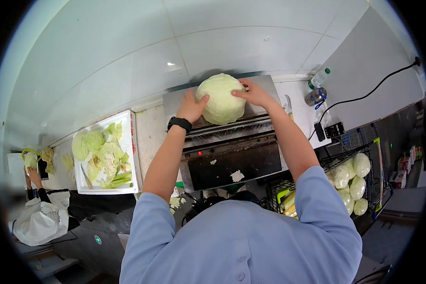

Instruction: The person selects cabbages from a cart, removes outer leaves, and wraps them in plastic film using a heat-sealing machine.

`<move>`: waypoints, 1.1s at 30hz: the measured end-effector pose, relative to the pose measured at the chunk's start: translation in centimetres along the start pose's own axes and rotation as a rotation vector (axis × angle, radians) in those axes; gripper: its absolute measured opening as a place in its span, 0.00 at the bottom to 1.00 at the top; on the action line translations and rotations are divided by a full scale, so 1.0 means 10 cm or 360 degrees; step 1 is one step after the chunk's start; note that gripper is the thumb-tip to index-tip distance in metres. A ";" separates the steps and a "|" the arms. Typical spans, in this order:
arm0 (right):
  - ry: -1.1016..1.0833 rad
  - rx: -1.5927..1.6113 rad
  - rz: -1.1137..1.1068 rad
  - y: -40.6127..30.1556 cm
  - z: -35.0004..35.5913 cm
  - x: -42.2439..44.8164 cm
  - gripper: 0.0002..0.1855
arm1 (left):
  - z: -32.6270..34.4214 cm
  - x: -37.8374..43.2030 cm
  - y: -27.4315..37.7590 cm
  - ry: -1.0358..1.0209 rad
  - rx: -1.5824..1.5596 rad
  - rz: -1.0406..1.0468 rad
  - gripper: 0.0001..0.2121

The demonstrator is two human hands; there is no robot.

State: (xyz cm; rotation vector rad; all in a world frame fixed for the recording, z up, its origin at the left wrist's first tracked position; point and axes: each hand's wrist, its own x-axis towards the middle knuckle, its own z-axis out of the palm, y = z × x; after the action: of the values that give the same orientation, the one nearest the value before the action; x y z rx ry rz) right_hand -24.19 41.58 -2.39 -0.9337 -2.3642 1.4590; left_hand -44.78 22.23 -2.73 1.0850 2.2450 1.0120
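A large pale-green head of cabbage (222, 101) is above the steel top (264, 87) of a cling-film wrapping machine; whether it rests there or is held slightly up is not plain. My left hand (192, 106), with a black watch at the wrist, cups its left side, thumb on the front. From the right, my right hand (254, 93) grips it with the thumb on top and fingers behind. Clear film (230, 127) stretches over the roller area just below the cabbage. Nearer to me is the dark heating plate (234, 161), with scraps of leaf on it.
Left stands a white foam tray (135, 152) of cabbage leaves, with a knife (86, 176). A co-worker's hands (33, 174) hold a vegetable farther left. At right are another knife (288, 105), a bottle (318, 78), a steel flask (316, 96), a phone (334, 130), and a cart of wrapped cabbages (357, 187).
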 end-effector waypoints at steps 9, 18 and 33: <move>0.0145 -0.0028 -0.0040 -0.14 0.07 -0.04 0.40 | 0.11 0.27 -0.12 -0.0089 -0.0504 0.0170 0.35; 0.0014 -0.0056 -0.0063 -0.04 -0.01 -0.18 0.38 | 0.13 0.05 -0.02 -0.0105 -0.0285 0.0191 0.35; 0.0400 -0.0616 -0.0683 -0.25 0.31 -0.70 0.32 | 0.11 -0.53 0.01 0.0250 0.0332 0.0848 0.28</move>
State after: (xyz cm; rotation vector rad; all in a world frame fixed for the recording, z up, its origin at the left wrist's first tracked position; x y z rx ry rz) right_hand -21.22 34.27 -0.73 -0.5820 -2.4883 0.7015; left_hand -40.92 18.43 -2.95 1.8182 2.2715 1.1086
